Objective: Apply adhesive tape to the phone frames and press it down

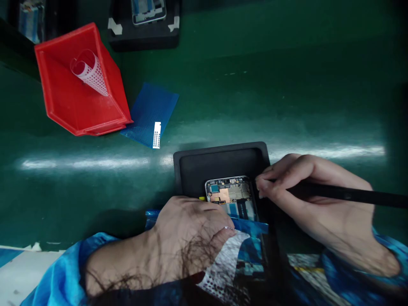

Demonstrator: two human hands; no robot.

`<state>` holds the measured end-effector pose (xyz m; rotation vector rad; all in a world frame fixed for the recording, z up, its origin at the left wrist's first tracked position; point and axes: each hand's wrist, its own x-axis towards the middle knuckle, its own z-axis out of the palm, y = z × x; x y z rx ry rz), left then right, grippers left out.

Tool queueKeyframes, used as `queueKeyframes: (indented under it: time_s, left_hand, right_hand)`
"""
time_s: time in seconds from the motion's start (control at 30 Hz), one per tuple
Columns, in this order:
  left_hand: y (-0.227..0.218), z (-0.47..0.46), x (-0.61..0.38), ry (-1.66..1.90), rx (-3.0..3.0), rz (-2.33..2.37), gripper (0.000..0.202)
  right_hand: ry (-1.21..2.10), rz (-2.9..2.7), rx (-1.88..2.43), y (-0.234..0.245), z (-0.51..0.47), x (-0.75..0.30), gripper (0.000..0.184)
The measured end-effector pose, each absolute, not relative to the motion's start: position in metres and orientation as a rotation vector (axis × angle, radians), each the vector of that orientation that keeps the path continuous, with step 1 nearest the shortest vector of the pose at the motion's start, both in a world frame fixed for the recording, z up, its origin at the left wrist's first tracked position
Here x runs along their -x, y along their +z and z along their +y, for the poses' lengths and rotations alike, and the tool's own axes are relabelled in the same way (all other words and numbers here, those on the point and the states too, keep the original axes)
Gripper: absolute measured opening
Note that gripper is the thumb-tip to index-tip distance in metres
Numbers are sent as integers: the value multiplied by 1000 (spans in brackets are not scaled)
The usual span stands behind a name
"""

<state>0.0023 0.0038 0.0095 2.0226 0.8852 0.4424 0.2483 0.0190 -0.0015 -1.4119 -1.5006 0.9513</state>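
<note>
So the opened phone (234,194) sits inside a black tray (219,149), guts showing: dark circuit board, coppery patch, silvery shields, bluish section below, pale metal rim. Board end faces away from the person, long axis running roughly away from them, tipped slightly left. Left hand (196,221) curls over its lower left; can't tell if it's gripping anything. Right hand (314,172) is pinched closed round a slim black tool (357,196).
</note>
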Motion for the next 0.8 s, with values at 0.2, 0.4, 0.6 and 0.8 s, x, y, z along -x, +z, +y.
queueKeyframes:
  time_s: [0.2, 0.4, 0.6, 0.8]
  left_hand:
    - [8, 3, -2, 471, -2047, 886, 22]
    - [7, 3, -2, 453, -2049, 908, 28]
    - [5, 2, 0, 378, -2002, 873, 23]
    - [5, 4, -3, 285, -2035, 853, 19]
  right_hand:
    - [846, -1749, 1349, 2, 13, -250, 30]
    - [765, -1755, 1306, -5, 8, -253, 29]
    - [827, -1693, 1321, -7, 8, -257, 29]
    - [810, -1779, 1304, -1, 11, -255, 29]
